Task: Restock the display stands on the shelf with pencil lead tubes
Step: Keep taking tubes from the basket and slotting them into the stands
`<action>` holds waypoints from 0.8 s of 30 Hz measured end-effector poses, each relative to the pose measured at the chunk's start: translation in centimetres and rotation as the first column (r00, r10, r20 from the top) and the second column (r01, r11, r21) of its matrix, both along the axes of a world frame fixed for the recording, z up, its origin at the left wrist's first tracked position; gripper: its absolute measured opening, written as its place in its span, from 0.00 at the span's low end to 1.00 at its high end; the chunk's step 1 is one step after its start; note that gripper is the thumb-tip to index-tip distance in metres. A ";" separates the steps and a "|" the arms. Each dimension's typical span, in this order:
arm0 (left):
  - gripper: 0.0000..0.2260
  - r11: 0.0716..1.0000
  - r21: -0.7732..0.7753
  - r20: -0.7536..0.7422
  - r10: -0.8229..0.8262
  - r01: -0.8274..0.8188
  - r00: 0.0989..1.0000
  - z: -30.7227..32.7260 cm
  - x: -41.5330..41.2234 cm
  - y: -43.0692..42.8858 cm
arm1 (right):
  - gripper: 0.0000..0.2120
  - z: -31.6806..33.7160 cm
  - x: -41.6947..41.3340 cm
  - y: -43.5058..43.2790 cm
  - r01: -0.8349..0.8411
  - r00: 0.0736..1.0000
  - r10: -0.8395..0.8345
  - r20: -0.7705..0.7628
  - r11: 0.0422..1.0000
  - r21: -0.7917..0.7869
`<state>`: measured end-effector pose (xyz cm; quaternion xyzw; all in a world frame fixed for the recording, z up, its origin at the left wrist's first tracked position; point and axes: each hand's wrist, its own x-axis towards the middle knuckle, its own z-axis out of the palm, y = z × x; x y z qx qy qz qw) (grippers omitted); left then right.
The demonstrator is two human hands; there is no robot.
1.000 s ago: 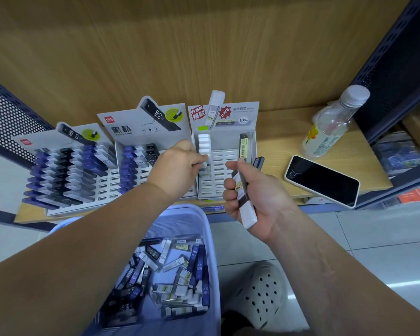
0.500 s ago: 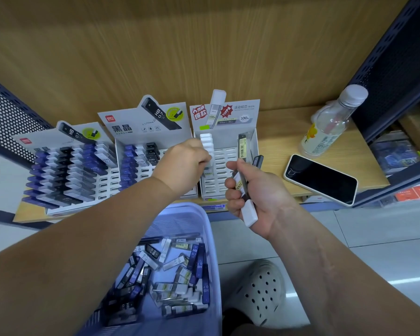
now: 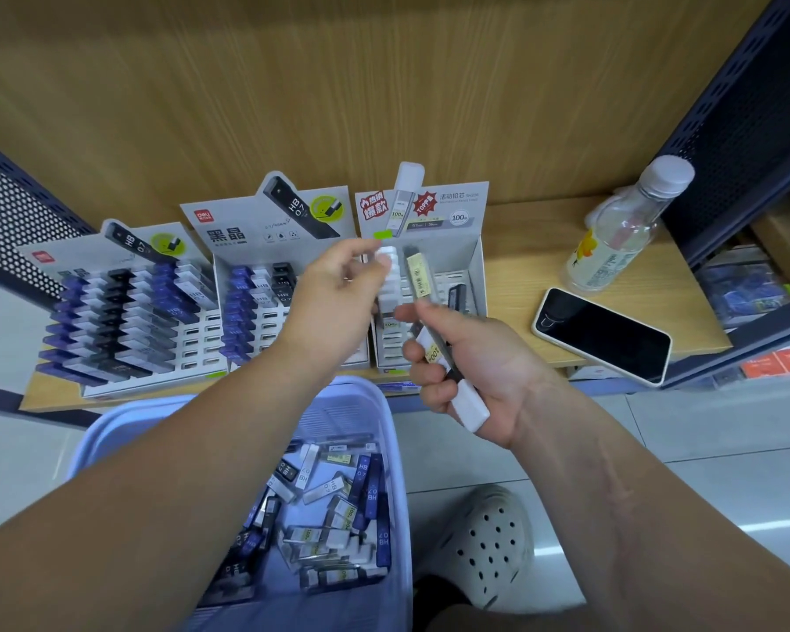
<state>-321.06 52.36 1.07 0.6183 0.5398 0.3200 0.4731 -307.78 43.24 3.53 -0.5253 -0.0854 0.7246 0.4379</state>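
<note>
My left hand (image 3: 338, 298), fingers loose, hovers at the white tubes (image 3: 389, 285) in the right stand (image 3: 454, 253). My right hand (image 3: 470, 367) grips spare tubes (image 3: 468, 405); more lie in the basket (image 3: 397, 449).

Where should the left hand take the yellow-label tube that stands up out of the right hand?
Probably at its free upper half: pinch the yellow-label tube from the left with the left hand. It stands almost upright, and the right hand wraps its lower end, so only the top is bare.
</note>
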 end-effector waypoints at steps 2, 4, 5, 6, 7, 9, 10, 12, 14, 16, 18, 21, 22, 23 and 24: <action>0.06 0.972 -0.233 0.192 0.057 -0.011 0.980 1.1 -0.1 -0.5 | 0.14 0.2 -0.3 -0.3 -0.131 0.990 0.131 0.058 0.991 -0.001; 0.05 0.971 -0.237 0.207 0.048 0.003 0.977 1.9 -0.6 -0.8 | 0.15 0.3 -0.6 -0.5 -0.208 0.972 0.208 0.108 0.978 -0.012; 0.04 0.973 -0.231 0.217 0.055 -0.003 0.975 2.2 -0.9 -0.9 | 0.15 0.4 -0.6 -0.5 -0.211 0.970 0.212 0.123 0.977 -0.015; 0.04 0.972 -0.234 0.237 0.067 -0.010 0.969 2.4 -1.3 -1.0 | 0.15 0.4 -0.6 -0.5 -0.197 0.971 0.197 0.134 0.980 -0.012; 0.03 0.971 -0.238 0.263 0.082 -0.017 0.961 2.6 -1.7 -1.1 | 0.15 0.5 -0.4 -0.5 -0.173 0.975 0.171 0.142 0.985 -0.002; 0.03 0.972 -0.234 0.304 0.105 -0.032 0.947 3.2 -2.4 -1.6 | 0.13 0.7 -0.1 -0.4 -0.129 0.980 0.122 0.154 0.991 0.033; 0.03 0.971 -0.236 0.320 0.123 -0.046 0.939 3.4 -2.8 -1.9 | 0.11 0.8 0.1 -0.4 -0.117 0.981 0.108 0.159 0.992 0.050; 0.03 0.968 -0.239 0.359 0.164 -0.079 0.919 3.7 -3.4 -2.5 | 0.09 1.1 0.1 -0.5 -0.115 0.980 0.100 0.173 0.990 0.079; 0.05 0.963 -0.236 0.389 0.215 -0.129 0.896 4.1 -4.0 -3.1 | 0.07 1.5 0.0 -0.6 -0.119 0.978 0.097 0.184 0.987 0.109; 0.07 0.958 -0.228 0.427 0.260 -0.176 0.866 4.5 -4.9 -3.5 | 0.08 1.7 0.1 -0.6 -0.101 0.981 0.077 0.175 0.986 0.130; 0.10 0.964 -0.210 0.448 0.246 -0.166 0.859 4.7 -5.6 -3.8 | 0.11 1.7 0.3 -0.5 -0.053 0.986 0.028 0.165 0.988 0.144; 0.12 0.979 -0.182 0.404 0.163 -0.095 0.900 4.9 -6.0 -4.9 | 0.11 1.6 0.1 -0.3 0.047 0.983 -0.072 0.169 0.988 0.150; 0.11 0.982 -0.174 0.375 0.138 -0.077 0.917 4.9 -5.9 -5.2 | 0.10 1.7 0.0 -0.2 0.066 0.980 -0.093 0.177 0.986 0.155; 0.11 0.984 -0.168 0.340 0.109 -0.054 0.934 4.8 -5.8 -5.5 | 0.09 1.7 -0.1 -0.2 0.073 0.976 -0.105 0.190 0.984 0.165; 0.12 0.986 -0.164 0.304 0.067 -0.017 0.950 4.8 -5.7 -5.8 | 0.08 1.7 -0.2 -0.2 0.069 0.972 -0.107 0.211 0.981 0.179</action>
